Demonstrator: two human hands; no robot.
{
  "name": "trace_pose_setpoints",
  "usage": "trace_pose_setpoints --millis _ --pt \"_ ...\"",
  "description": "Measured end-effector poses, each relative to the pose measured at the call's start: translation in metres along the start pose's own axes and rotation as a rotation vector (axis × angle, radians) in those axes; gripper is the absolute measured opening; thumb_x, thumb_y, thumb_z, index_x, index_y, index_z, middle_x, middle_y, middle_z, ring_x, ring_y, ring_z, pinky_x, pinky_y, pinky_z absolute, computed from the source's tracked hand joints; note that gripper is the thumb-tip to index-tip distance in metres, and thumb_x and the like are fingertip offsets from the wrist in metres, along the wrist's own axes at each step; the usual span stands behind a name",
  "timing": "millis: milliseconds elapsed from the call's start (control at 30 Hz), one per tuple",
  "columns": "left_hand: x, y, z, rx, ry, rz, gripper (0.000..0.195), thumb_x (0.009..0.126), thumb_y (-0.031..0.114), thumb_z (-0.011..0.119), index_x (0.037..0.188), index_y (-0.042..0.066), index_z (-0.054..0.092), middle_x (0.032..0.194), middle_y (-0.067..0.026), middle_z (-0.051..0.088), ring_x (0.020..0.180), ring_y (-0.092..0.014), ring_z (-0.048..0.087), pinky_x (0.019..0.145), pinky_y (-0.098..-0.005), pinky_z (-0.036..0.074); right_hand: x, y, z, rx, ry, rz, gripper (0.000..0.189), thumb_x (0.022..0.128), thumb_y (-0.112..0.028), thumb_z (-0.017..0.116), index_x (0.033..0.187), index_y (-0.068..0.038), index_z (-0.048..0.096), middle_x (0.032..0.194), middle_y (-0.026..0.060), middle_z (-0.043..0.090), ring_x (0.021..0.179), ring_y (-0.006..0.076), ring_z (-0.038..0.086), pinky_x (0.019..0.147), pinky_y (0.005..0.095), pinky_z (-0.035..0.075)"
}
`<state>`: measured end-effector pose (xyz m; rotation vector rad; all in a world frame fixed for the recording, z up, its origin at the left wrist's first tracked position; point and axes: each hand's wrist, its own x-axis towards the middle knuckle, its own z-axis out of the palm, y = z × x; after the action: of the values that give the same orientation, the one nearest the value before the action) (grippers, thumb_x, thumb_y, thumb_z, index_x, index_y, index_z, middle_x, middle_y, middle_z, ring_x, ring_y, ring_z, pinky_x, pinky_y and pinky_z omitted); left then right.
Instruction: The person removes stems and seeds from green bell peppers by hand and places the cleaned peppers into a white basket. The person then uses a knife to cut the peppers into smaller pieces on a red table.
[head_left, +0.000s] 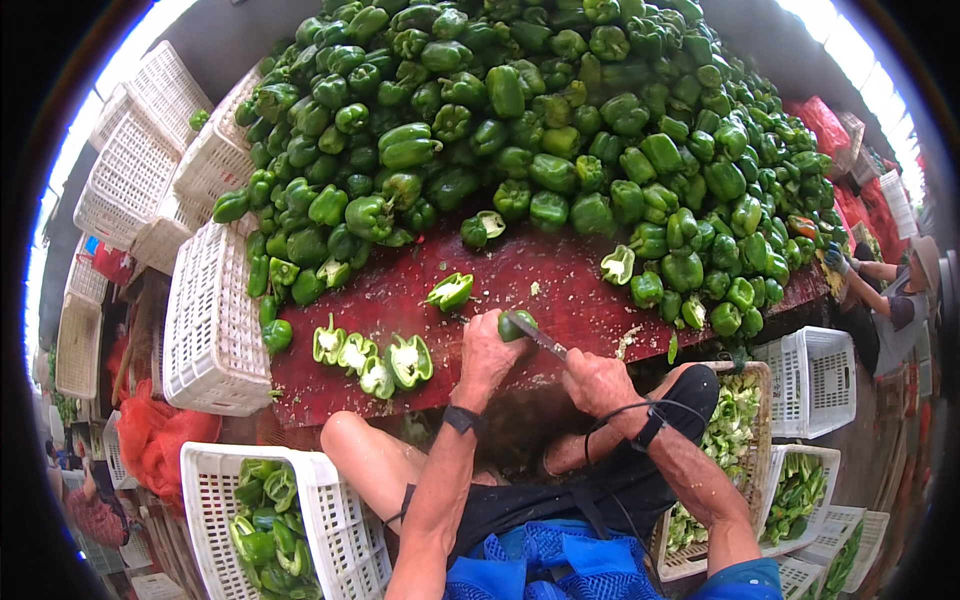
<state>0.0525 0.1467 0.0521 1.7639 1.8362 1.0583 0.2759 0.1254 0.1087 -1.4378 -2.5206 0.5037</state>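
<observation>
My left hand (484, 346) grips a green bell pepper (516, 325) above the near edge of the red tabletop (517, 277). A knife (541, 337) is in my right hand (602, 382), its blade lying against that pepper. How deep the blade sits cannot be seen. Left of my hands, several cut pepper halves (409, 361) rest with pale seeds and ribs facing up. Another cut pepper (451, 292) lies just beyond my left hand. A huge heap of whole green bell peppers (551, 172) covers the back of the table.
A white plastic crate (315, 480) with cut peppers stands by my left leg. On my right, a crate (761, 420) holds pale pepper pieces, with more crates behind. Stacked crates (217, 315) and red mesh bags (161, 435) line the left. A gloved person (892, 300) is at far right.
</observation>
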Motion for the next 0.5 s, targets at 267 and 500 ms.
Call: trace_pose_setpoints --millis 267,500 --pt "0.003 -0.018 0.003 0.004 -0.068 0.071 0.031 0.08 0.021 0.08 0.104 0.005 0.068 0.098 -0.0151 0.071 0.092 -0.04 0.065 0.084 -0.0487 0.054 -0.002 -0.011 0.007 -0.075 0.029 -0.017 0.013 0.092 -0.016 0.061 0.093 -0.005 0.055 0.079 0.0184 0.066 0.071 0.0401 0.069 0.064 0.0524 0.056" --pt "0.01 -0.028 0.007 -0.075 -0.035 0.086 0.035 0.077 0.025 0.083 0.103 0.006 0.069 0.098 -0.0172 0.071 0.095 -0.042 0.066 0.084 -0.0499 0.054 0.007 0.001 0.026 -0.213 0.077 -0.063 0.013 0.089 -0.012 0.061 0.1 -0.004 0.059 0.083 0.0149 0.067 0.074 0.0324 0.072 0.065 0.0473 0.058"
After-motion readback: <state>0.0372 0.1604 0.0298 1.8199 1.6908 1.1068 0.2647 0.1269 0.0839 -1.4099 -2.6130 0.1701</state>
